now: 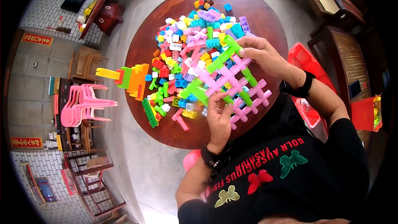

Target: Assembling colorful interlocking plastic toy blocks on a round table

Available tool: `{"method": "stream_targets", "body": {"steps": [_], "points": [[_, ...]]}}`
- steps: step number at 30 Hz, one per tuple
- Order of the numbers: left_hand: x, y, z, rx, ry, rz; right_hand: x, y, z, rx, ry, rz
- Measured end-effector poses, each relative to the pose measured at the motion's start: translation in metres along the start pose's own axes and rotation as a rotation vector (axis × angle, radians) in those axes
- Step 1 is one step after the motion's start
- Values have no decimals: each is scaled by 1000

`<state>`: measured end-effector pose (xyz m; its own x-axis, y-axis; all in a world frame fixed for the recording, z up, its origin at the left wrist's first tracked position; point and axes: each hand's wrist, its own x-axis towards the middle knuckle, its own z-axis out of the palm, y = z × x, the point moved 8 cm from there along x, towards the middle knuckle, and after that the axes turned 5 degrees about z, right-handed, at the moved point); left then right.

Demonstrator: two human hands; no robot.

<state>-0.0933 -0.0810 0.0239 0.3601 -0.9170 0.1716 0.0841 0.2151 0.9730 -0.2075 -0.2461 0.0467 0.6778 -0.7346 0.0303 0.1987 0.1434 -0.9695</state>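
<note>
A lattice of pink and green toy pipe connectors (pixel 227 79) is held up over the near right part of the round table. My left hand (pixel 219 114) grips its lower left side, thumb and fingers closed on a green and pink section. At the upper right, my right hand (pixel 259 52) pinches a bright green pipe piece (pixel 226 54) at the lattice's top corner. Whether that green piece is fully joined there, I cannot tell. Under and beyond the lattice lies a heap of mixed toy bricks (pixel 176 46) in many colours. Loose pink pipe pieces (pixel 180 119) rest near my left hand.
The round brown wooden table (pixel 143 37) bears a stepped orange, green and yellow brick build (pixel 134 81) at its left edge and a green brick strip (pixel 150 113). A red plastic basket (pixel 309 56) stands at right, pink stools (pixel 83 105) at left, and a wooden bench (pixel 340 66) far right.
</note>
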Motion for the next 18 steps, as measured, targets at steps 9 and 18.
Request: {"method": "stream_targets", "body": {"steps": [9, 18], "points": [[-54, 5, 11, 403, -530, -205, -38, 24, 39, 26, -134, 126], [-68, 52, 23, 871, -731, -262, -45, 25, 48, 42, -109, 96]]}}
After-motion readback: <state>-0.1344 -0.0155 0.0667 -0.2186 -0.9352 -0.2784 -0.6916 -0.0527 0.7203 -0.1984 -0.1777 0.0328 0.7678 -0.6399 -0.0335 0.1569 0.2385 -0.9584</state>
